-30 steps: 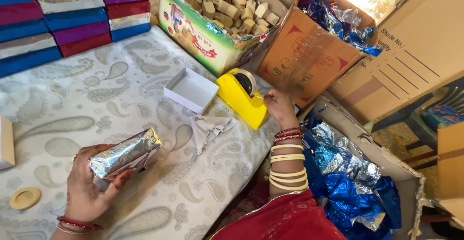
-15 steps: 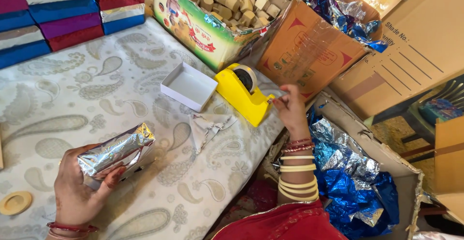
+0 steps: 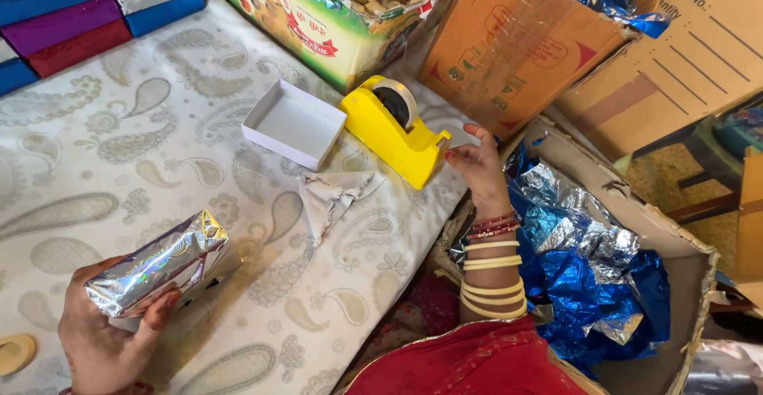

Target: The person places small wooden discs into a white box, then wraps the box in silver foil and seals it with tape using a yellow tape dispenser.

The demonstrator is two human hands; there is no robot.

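Gripping foil-wrapped box (image 3: 159, 264), left hand (image 3: 99, 335); right hand (image 3: 477, 168) fingers spread by tape dispenser (image 3: 393, 133).

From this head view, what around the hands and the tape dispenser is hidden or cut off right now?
- Foil-wrapped box: its underside and near end are covered by the left hand.
- Tape end at the yellow tape dispenser: too small to see whether the right hand has any.
- Round tan piece: cut off by the left edge.
- Stack of wrapped boxes: cut off by the top and left edges.
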